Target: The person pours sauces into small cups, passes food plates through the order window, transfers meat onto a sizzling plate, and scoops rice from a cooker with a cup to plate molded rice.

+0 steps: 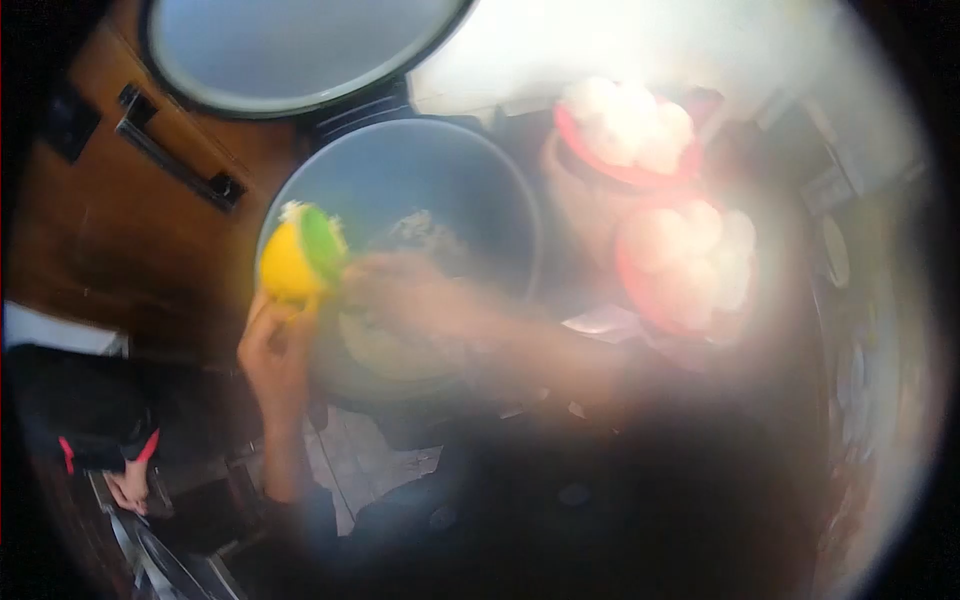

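Observation:
My left hand (272,350) is closed around the handle side of a yellow cup (283,262) with a green inside. The cup is tilted over the left rim of a large round tub (480,150), and a bit of white stuff sits on its edge. Inside the tub, my right hand (405,290) reaches toward the cup's mouth. Haze and motion smear its fingers, so I cannot tell whether it holds anything. A pale, whitish mass (425,235) shows in the tub behind my right hand.
Two red bowls (648,285) heaped with white rounded pieces (690,255) stand at the right. A large round pan-like vessel (300,50) is at the top. At left are a brown cabinet front (180,110) with a dark handle and another person's foot (130,488).

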{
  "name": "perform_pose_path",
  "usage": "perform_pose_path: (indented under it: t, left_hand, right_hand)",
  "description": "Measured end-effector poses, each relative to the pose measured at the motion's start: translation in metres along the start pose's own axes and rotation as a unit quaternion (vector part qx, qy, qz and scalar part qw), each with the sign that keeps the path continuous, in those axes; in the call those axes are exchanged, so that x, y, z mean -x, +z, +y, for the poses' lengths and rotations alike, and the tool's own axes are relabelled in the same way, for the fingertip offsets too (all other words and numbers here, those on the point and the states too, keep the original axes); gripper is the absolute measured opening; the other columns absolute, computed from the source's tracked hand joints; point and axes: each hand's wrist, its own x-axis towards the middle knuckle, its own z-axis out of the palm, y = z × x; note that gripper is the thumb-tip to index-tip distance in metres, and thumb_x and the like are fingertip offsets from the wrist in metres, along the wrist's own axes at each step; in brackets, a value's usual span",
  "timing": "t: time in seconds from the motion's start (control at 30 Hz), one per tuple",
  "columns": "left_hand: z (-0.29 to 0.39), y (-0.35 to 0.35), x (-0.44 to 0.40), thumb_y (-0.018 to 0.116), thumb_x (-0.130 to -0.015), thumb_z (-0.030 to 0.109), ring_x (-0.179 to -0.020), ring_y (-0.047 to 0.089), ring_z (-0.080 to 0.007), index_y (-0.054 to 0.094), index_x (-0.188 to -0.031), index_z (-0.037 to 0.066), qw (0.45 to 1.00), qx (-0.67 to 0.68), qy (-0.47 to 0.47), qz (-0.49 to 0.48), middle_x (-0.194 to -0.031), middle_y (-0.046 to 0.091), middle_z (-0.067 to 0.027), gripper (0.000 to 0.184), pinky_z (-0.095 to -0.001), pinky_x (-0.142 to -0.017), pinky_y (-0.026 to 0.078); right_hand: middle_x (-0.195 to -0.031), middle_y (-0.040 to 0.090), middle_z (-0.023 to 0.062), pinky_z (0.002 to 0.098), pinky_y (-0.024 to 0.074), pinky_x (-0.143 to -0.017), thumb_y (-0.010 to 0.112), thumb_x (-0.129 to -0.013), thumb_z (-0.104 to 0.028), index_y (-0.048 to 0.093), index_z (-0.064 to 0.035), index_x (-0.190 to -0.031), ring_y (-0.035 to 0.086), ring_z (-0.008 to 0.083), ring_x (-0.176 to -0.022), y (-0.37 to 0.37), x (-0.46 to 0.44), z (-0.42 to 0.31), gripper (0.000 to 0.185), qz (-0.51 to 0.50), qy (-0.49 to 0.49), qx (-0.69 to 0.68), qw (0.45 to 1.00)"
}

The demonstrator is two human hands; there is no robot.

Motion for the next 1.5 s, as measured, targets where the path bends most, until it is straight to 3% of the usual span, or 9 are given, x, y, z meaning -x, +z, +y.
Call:
perform_pose_path:
  t: [0.1, 0.2, 0.23, 0.37, 0.47, 0.6, 0.97, 1.23, 1.5]
  left_hand:
    - [-0.015, -0.004, 0.016, 0.056, -0.084, 0.008, -0.097, 0.051, -0.0158, 0.055, -0.083, -0.004, 0.994, -0.078, 0.014, 0.073, -0.110, 0.053, -0.0129, 0.012, -0.0267, -0.085, 0.039]
    - [-0.015, -0.004, 0.006, 0.054, -0.087, 0.016, -0.078, 0.049, -0.0106, 0.058, -0.091, -0.003, 0.994, -0.099, -0.031, 0.021, -0.088, 0.057, -0.0035, 0.020, -0.0239, -0.072, 0.039]
    - [-0.004, 0.008, 0.005, 0.054, -0.087, 0.018, -0.076, 0.050, -0.0121, 0.059, -0.090, -0.002, 0.983, -0.146, -0.081, 0.077, -0.085, 0.057, -0.0044, 0.021, -0.0254, -0.071, 0.041]
    - [0.067, 0.094, 0.009, 0.045, -0.090, 0.027, -0.116, 0.041, -0.0329, 0.033, -0.124, -0.010, 0.976, 0.212, 0.000, 0.057, -0.120, 0.043, -0.0260, 0.051, -0.0432, -0.100, 0.032]
    - [0.182, 0.224, 0.020, 0.056, -0.082, 0.032, -0.100, 0.051, -0.0320, 0.058, -0.108, 0.011, 0.897, 0.427, 0.079, -0.083, -0.109, 0.054, -0.0184, 0.034, -0.0445, -0.083, 0.045]
    - [0.284, 0.409, 0.098, 0.047, -0.088, 0.027, -0.127, 0.022, -0.0390, 0.021, -0.134, 0.000, 0.444, 0.719, 0.038, -0.534, -0.139, 0.021, -0.0217, 0.060, -0.0531, -0.106, 0.016]
    - [0.586, 0.626, 0.557, 0.043, -0.091, 0.034, -0.097, 0.056, -0.0306, 0.042, -0.104, 0.007, 0.144, 0.366, -0.067, -0.917, -0.106, 0.051, -0.0111, 0.031, -0.0447, -0.086, 0.046]
    - [0.661, 0.582, 0.904, 0.060, -0.082, 0.033, -0.078, 0.054, -0.0099, 0.051, -0.092, 0.011, -0.035, 0.238, 0.192, -0.952, -0.087, 0.056, -0.0010, 0.026, -0.0248, -0.067, 0.045]
    - [0.626, 0.484, 1.096, 0.069, -0.064, 0.018, -0.112, 0.042, -0.0391, 0.060, -0.088, 0.003, -0.063, 0.592, 0.594, -0.541, -0.126, 0.039, -0.0235, 0.030, -0.0419, -0.092, 0.038]
  right_hand:
    - [-0.073, 0.055, 0.0138, 0.0344, 0.0429, -0.065, 0.046, -0.085, -0.032, 0.060, -0.0032, -0.089, 0.053, 0.0233, -0.069, 0.006, -0.003, 0.010, 0.033, -0.047, 0.071, -0.068, 0.994]
    - [-0.070, 0.060, 0.0149, 0.0376, 0.0497, -0.061, 0.049, -0.076, -0.014, 0.062, -0.0065, -0.082, 0.061, 0.0277, -0.068, -0.026, 0.003, -0.016, 0.016, -0.016, -0.340, 0.364, 0.867]
    - [-0.088, 0.061, 0.0158, 0.0378, 0.0458, -0.076, 0.045, -0.086, -0.019, 0.063, -0.0068, -0.093, 0.059, 0.0288, -0.086, -0.033, 0.021, -0.049, 0.023, -0.018, -0.138, 0.511, 0.848]
    - [-0.105, 0.057, 0.0149, 0.0333, 0.0402, -0.087, 0.040, -0.091, -0.028, 0.048, -0.0008, -0.118, 0.055, 0.0239, -0.098, -0.176, 0.223, -0.069, 0.039, 0.312, -0.376, 0.375, 0.788]
    - [-0.109, 0.055, 0.0147, 0.0311, 0.0389, -0.089, 0.043, -0.091, -0.030, 0.048, 0.0017, -0.118, 0.051, 0.0171, -0.102, -0.221, 0.379, -0.087, 0.042, 0.404, -0.189, 0.129, 0.886]
    - [-0.079, 0.055, 0.0021, 0.0244, 0.0420, -0.062, 0.048, -0.090, -0.026, 0.049, 0.0010, -0.117, 0.050, 0.0083, -0.069, -0.206, 0.593, -0.036, 0.038, 0.722, -0.160, 0.136, 0.659]
    - [-0.106, 0.058, 0.0196, 0.0356, 0.0413, -0.086, 0.046, -0.089, -0.033, 0.053, -0.0030, -0.114, 0.055, 0.0299, -0.100, -0.056, 0.745, 0.155, 0.039, 0.972, 0.135, 0.012, 0.190]
    - [-0.104, 0.059, 0.0179, 0.0350, 0.0412, -0.081, 0.047, -0.088, -0.035, 0.054, -0.0013, -0.113, 0.056, 0.0274, -0.095, -0.075, 0.707, 0.219, 0.043, 0.966, -0.007, -0.243, -0.084]
    - [-0.093, 0.060, 0.0169, 0.0348, 0.0427, -0.077, 0.047, -0.087, -0.034, 0.055, -0.0010, -0.111, 0.058, 0.0268, -0.086, -0.126, 0.710, 0.200, 0.041, 0.855, 0.051, -0.440, -0.271]
